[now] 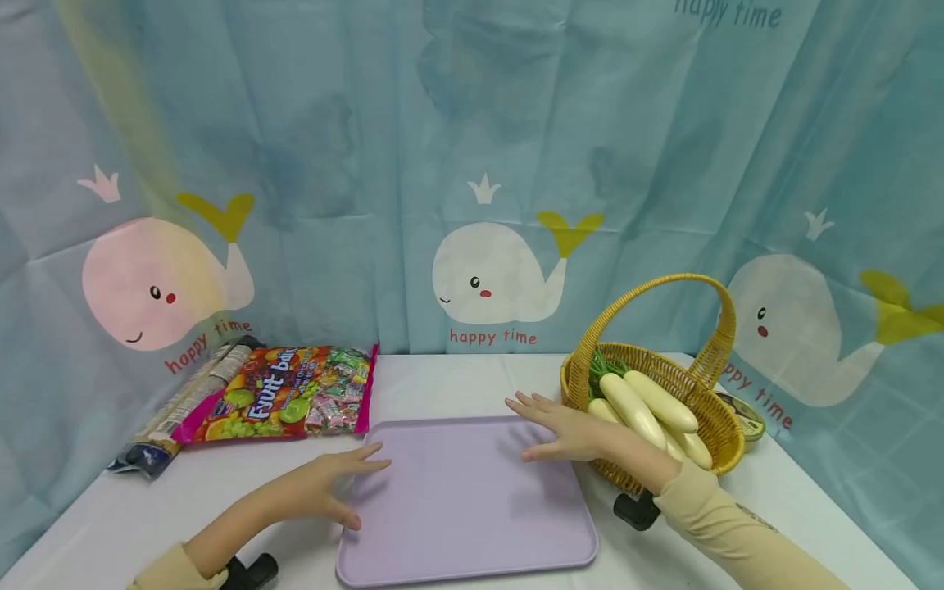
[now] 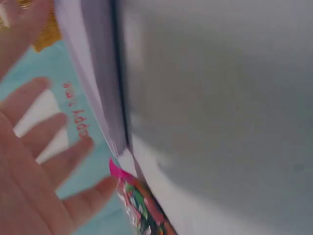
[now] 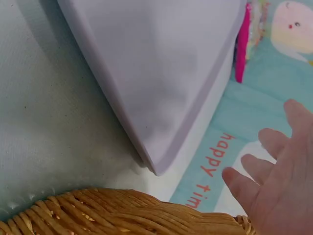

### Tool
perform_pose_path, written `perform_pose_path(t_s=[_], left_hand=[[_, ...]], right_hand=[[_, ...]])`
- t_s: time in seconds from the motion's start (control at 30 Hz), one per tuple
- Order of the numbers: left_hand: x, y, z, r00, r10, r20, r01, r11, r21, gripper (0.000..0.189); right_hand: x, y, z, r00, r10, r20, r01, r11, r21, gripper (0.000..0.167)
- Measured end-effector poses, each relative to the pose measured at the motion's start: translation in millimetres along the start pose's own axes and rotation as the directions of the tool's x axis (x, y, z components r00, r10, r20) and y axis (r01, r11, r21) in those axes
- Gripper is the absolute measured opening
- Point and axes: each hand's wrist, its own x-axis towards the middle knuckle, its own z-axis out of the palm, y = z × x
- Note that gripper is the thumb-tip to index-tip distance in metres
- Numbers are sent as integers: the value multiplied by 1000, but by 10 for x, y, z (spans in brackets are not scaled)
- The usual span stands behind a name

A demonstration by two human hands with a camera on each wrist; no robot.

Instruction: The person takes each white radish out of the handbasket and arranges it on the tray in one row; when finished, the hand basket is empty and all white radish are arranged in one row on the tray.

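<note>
A flat lavender tray point(image 1: 472, 500) lies on the white table between the hands. My left hand point(image 1: 324, 487) hovers by the tray's left edge, its fingers spread and holding nothing. Over the tray's far right corner is my right hand point(image 1: 564, 430), fingers apart and palm bare. The right wrist view shows that hand point(image 3: 281, 171) above the tray's corner, with the wicker basket's rim point(image 3: 122, 210) close by. In the left wrist view, the spread left hand point(image 2: 34, 181) appears beside the tray's side wall point(image 2: 98, 73).
At the right stands a wicker basket point(image 1: 726, 422) holding several pale long vegetables point(image 1: 634, 410), with a round tin point(image 1: 745, 418) behind it. A fruit candy bag point(image 1: 288, 393) and a silvery long package point(image 1: 195, 401) lie at the back left. A whale-print curtain point(image 1: 339, 270) hangs behind.
</note>
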Motion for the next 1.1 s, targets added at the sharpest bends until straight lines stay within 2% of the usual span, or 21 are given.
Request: perform_pose_path(t_s=[0.2, 0.3, 0.4, 0.7, 0.8, 0.87, 1.0, 1.1], left_hand=[[-50, -59, 89, 1000, -23, 11, 23, 999, -32, 60], [-74, -94, 123, 998, -56, 19, 57, 997, -43, 61], [-90, -123, 124, 998, -64, 15, 65, 997, -45, 62], [-107, -160, 92, 998, -60, 25, 62, 993, -101, 69], [-120, -175, 101, 998, -49, 39, 54, 989, -135, 67], [-127, -190, 113, 998, -38, 45, 44, 989, -143, 67], [-124, -197, 107, 998, -40, 46, 46, 988, -145, 66], [-114, -184, 88, 998, -31, 47, 38, 989, -141, 66]], right_hand=[[-69, -31, -61, 1000, -15, -9, 15, 1000, 2, 77], [-120, -42, -93, 1000, -27, -5, 28, 999, 30, 77], [-173, -43, -115, 999, -53, -6, 53, 997, 54, 77], [-399, -13, -265, 988, -150, -42, 153, 985, 75, 86], [-520, 10, -337, 985, -167, -39, 170, 979, 112, 87], [-607, 27, -398, 986, -168, -16, 169, 971, 171, 86], [-764, 57, -574, 985, -171, 9, 162, 945, 285, 76], [-845, 99, -699, 985, -174, -7, 168, 937, 308, 70]])
